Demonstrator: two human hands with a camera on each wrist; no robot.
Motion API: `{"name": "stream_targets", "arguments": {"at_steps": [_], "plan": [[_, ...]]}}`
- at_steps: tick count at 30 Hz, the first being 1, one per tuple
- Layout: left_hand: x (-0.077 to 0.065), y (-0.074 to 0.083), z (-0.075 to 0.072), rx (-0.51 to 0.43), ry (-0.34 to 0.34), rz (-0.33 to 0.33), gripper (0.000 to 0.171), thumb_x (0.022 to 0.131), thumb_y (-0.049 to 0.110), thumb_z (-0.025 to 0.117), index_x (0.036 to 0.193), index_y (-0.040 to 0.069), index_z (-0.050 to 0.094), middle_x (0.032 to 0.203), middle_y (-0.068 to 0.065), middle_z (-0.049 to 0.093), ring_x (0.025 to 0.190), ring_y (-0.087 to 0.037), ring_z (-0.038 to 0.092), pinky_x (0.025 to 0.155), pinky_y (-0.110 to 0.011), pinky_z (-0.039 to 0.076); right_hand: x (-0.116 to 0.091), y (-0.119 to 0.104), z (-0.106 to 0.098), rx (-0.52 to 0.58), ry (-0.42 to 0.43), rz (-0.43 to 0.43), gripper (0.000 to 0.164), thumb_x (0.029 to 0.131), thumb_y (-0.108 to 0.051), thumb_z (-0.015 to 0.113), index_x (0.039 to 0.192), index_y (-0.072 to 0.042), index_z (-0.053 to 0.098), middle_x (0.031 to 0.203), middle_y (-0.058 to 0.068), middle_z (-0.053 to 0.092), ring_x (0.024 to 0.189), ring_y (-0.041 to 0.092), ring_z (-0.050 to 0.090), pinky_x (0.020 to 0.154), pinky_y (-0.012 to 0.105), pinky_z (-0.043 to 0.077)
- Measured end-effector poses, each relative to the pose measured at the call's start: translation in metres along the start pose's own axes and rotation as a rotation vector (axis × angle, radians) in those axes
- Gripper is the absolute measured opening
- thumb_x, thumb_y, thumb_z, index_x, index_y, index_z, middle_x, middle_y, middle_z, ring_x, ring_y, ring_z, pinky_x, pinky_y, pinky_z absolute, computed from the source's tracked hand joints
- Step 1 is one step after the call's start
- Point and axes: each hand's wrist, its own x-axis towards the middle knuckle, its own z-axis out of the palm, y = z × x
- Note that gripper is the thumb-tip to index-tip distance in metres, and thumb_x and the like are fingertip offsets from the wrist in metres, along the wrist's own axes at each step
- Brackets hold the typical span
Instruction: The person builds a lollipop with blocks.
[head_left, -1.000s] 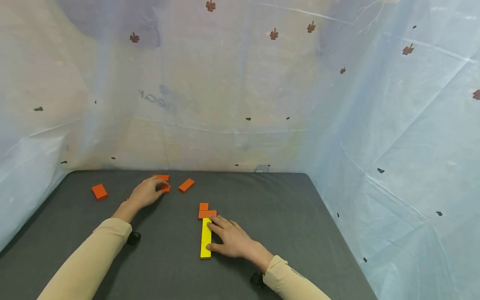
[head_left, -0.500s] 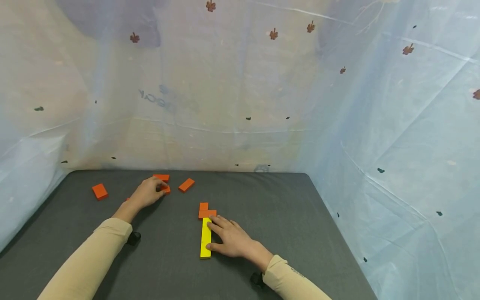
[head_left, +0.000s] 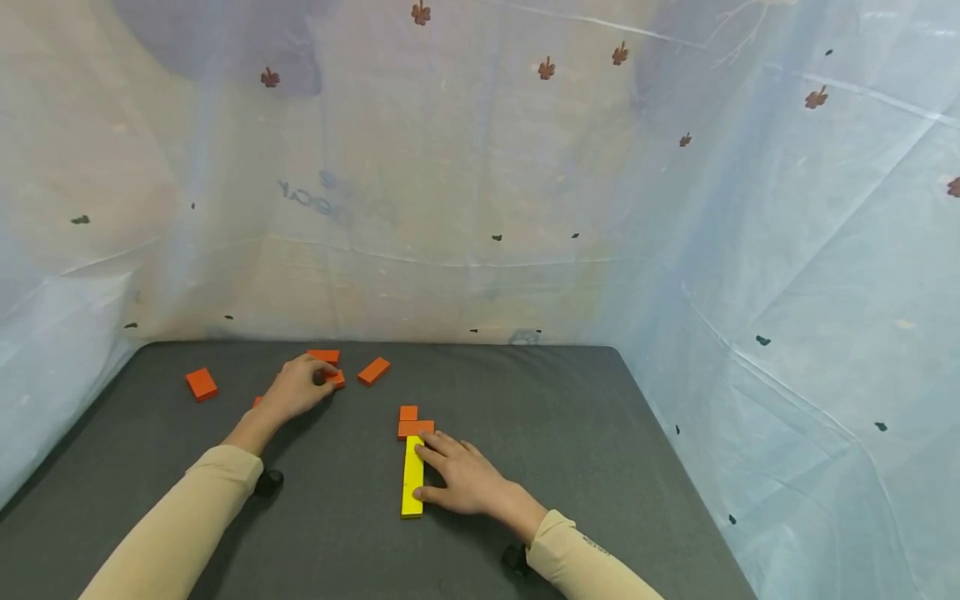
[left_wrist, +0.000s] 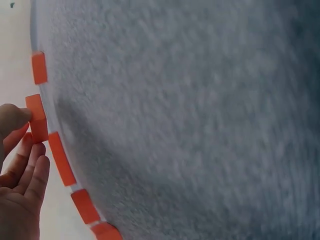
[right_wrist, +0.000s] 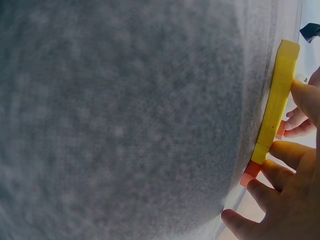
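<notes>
My left hand (head_left: 296, 388) is at the far left part of the dark table, pinching a small orange block (left_wrist: 37, 117) between thumb and fingers. In the head view that block is partly hidden by the fingers. Near the table's middle, a long yellow bar (head_left: 412, 479) points away from me, and a seam crosses it in the right wrist view. My right hand (head_left: 465, 477) lies along its right side, thumb and fingertips touching it, fingers spread. Beyond the bar's far end lies a crosswise orange block (head_left: 415, 428), with a smaller orange piece (head_left: 408, 412) behind its left half.
More orange blocks lie near the back edge: a left one (head_left: 201, 384), a rear one (head_left: 324, 356) behind my left hand, and a slanted one (head_left: 374, 371). Another orange block (head_left: 257, 402) is mostly covered by my left wrist. A pale plastic sheet (head_left: 450, 208) hangs around the table (head_left: 555, 417).
The orange block at my left fingertips has shifted slightly to the right, and the left hand with it. My right hand and the yellow bar stay where they were.
</notes>
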Motion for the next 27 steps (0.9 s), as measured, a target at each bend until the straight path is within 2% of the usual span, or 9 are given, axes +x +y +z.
{"name": "stream_targets", "arguments": {"at_steps": [6, 14, 22, 27], "plan": [[-0.002, 0.021, 0.003, -0.055, 0.031, 0.067, 0.026, 0.096, 0.006, 0.073, 0.120, -0.002, 0.074, 0.122, -0.027, 0.063, 0.102, -0.041, 0.065, 0.080, -0.055, 0.057, -0.001, 0.000, 0.000, 0.008, 0.000, 0.008, 0.072, 0.103, -0.056, 0.057, 0.163, -0.021, 0.038, 0.172, -0.002, 0.024, 0.158, 0.021, 0.024, 0.122, 0.056, 0.032], [0.003, 0.043, 0.023, -0.094, 0.080, 0.138, 0.024, 0.094, 0.005, 0.076, 0.117, 0.000, 0.075, 0.120, -0.021, 0.064, 0.101, -0.037, 0.066, 0.081, -0.051, 0.059, 0.001, 0.000, 0.000, 0.016, -0.008, 0.009, 0.072, 0.103, -0.056, 0.058, 0.163, -0.021, 0.038, 0.171, -0.002, 0.025, 0.157, 0.022, 0.025, 0.122, 0.055, 0.032], [0.009, 0.068, 0.043, -0.138, 0.069, 0.196, 0.023, 0.094, 0.009, 0.077, 0.116, 0.004, 0.076, 0.117, -0.016, 0.065, 0.100, -0.034, 0.067, 0.084, -0.049, 0.059, 0.003, -0.001, 0.002, 0.015, -0.010, 0.017, 0.072, 0.103, -0.057, 0.058, 0.162, -0.021, 0.039, 0.171, -0.003, 0.025, 0.157, 0.022, 0.025, 0.122, 0.056, 0.032], [0.012, 0.081, 0.055, -0.157, 0.038, 0.233, 0.021, 0.094, 0.009, 0.078, 0.114, 0.006, 0.076, 0.115, -0.011, 0.065, 0.101, -0.029, 0.067, 0.087, -0.046, 0.060, 0.003, 0.000, 0.002, 0.011, 0.001, 0.014, 0.072, 0.103, -0.056, 0.058, 0.162, -0.020, 0.040, 0.171, -0.001, 0.026, 0.157, 0.023, 0.027, 0.122, 0.056, 0.032]]}}
